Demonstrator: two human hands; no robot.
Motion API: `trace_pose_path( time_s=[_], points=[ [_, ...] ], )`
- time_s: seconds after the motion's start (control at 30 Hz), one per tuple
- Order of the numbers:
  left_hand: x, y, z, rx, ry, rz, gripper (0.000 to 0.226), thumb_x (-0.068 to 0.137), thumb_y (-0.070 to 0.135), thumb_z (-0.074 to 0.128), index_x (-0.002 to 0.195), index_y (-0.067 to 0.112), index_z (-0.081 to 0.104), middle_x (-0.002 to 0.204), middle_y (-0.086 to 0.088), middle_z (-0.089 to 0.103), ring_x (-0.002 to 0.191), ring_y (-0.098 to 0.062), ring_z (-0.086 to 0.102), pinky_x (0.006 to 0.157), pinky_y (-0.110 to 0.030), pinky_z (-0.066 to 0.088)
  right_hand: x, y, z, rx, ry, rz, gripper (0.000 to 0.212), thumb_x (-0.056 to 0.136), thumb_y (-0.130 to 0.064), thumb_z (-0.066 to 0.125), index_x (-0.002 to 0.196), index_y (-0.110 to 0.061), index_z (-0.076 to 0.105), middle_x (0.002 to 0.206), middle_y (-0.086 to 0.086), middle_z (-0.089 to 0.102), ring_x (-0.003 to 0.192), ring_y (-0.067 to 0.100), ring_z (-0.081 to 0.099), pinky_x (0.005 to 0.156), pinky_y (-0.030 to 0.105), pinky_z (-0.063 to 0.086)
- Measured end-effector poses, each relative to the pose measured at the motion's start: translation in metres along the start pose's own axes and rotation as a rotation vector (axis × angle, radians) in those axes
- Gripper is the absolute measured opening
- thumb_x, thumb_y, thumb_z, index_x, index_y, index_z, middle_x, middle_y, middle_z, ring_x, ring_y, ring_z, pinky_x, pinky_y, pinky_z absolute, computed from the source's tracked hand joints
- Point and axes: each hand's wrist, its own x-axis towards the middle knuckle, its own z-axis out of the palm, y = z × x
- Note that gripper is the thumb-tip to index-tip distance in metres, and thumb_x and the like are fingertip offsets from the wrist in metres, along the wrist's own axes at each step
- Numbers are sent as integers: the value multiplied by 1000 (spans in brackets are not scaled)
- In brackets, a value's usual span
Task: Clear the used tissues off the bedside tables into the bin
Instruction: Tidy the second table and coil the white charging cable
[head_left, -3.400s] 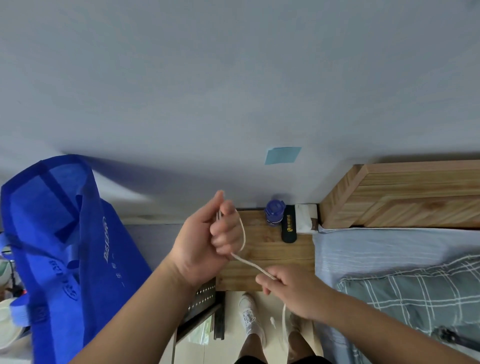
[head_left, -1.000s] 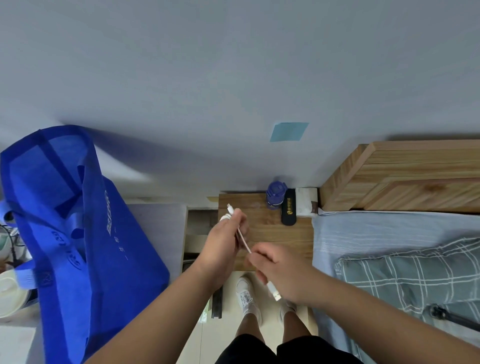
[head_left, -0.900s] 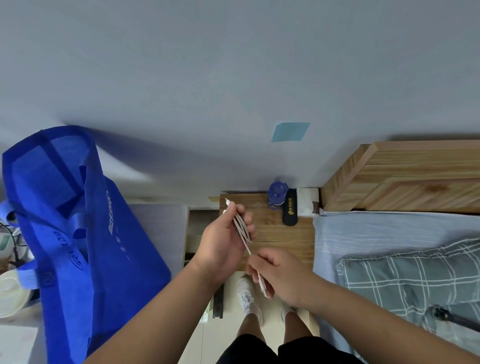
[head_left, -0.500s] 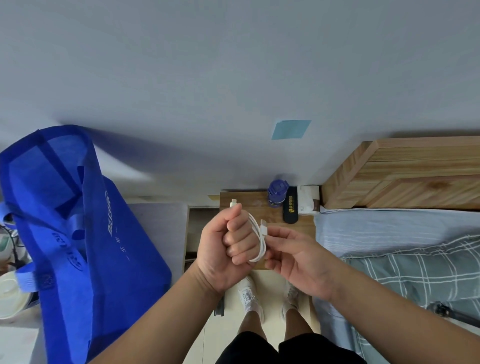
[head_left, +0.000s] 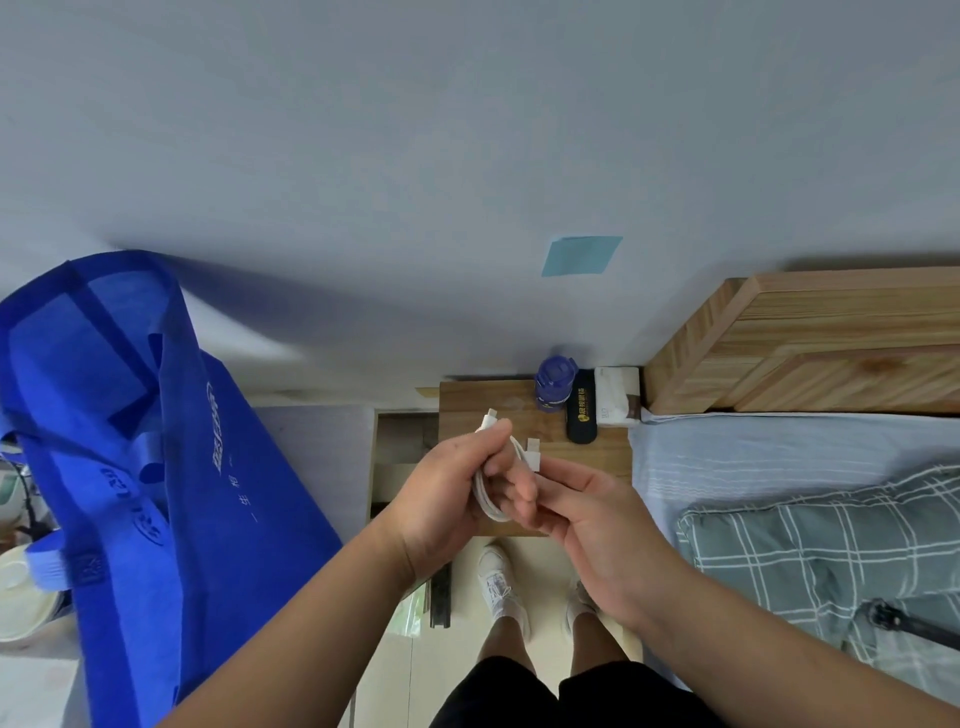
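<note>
Bottle (head_left: 555, 383), case (head_left: 580, 413) and tissue pack (head_left: 616, 396) on bedside table (head_left: 592, 457), left of bed (head_left: 779, 452).

A blue bottle (head_left: 555, 383) stands beside a black case (head_left: 582, 413); a large blue bag (head_left: 156, 467) hangs left.

The white cable (head_left: 491, 493), earlier stretching between both hands, is now sitting coiled inside the left grip (head_left: 447, 499), the right grip (head_left: 587, 512) touching its plug end.
</note>
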Motion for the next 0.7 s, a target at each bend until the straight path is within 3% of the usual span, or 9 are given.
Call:
trace_pose_path(
  time_s=[0.07,0.2,0.3,0.37,0.47,0.57,0.7],
  points=[
    [-3,0,6,151,46,71,56,105,45,48,73,6,74,76,-15,73,73,-23,69,76,-31,59,3,2,-3,47,69,-22,30,92,-22,75,119,-12,78,114,14,78,109,26,75,99,36,58],
    [-7,-8,26,450,309,273,59,103,52,49,72,7,70,70,-5,72,70,-13,67,68,-21,55,4,-1,3,-65,157,-93,40,85,-38,83,119,-19,78,112,8,79,105,23,76,101,43,57],
    [-3,-9,28,594,567,233,51,103,60,47,77,20,67,69,3,70,63,-6,63,60,-22,52,1,-4,4,-107,258,-151,45,76,-48,84,117,-31,77,112,1,80,102,20,78,91,34,62],
    [0,-5,22,609,656,195,42,104,58,44,83,27,64,67,10,65,60,-1,58,55,-16,47,-2,-7,3,-150,275,-190,42,74,-47,81,115,-37,78,108,-1,81,96,16,79,80,26,63],
    [2,-5,18,508,621,246,33,108,47,46,86,30,62,70,5,67,66,-5,62,58,-17,51,-6,-13,3,-35,172,-138,36,80,-40,81,113,-27,81,105,5,81,90,17,78,74,24,60],
    [4,-5,25,347,575,251,36,109,43,48,77,36,63,73,5,66,71,-14,66,66,-33,59,-5,-17,2,211,73,-29,31,87,-32,78,110,-12,81,96,9,78,81,16,75,68,26,59],
    [2,-2,29,410,468,318,33,107,46,48,81,31,63,68,0,60,64,-13,57,57,-25,52,-5,-19,6,377,6,101,20,89,-13,70,105,-7,79,80,9,73,66,16,70,53,25,57]
  ],
)
